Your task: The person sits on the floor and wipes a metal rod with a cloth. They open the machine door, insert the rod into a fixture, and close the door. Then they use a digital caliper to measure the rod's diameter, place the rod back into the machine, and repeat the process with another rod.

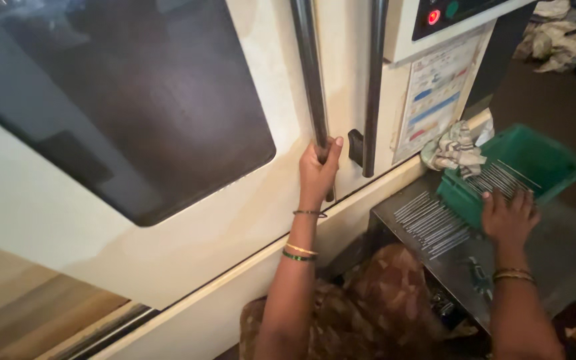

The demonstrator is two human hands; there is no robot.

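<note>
Two hands are at work here, and we see both from above; the left hand is closed around the lower end of a long dark metal door handle, fingers wrapped behind the bar and the thumb pressed up along its front; that handle runs upright on the cream machine door, which carries a large dark window; a second upright handle stands just beside it on the neighbouring panel, with a small black latch between the two.

The right hand lies palm down with its fingers spread and loosely bent over a bundle of thin metal rods; the fingertips touch the rods where they rest at the near lip of a green plastic bin, which is tilted on the steel table; we cannot tell whether any rod is actually pinched; more thin rods lie in a loose row on the table just left of that hand.

A crumpled patterned cloth sits against the far corner of the bin, near a printed chart stuck to the machine; above it glows a red button on a dark control panel; bangles circle both wrists.
</note>
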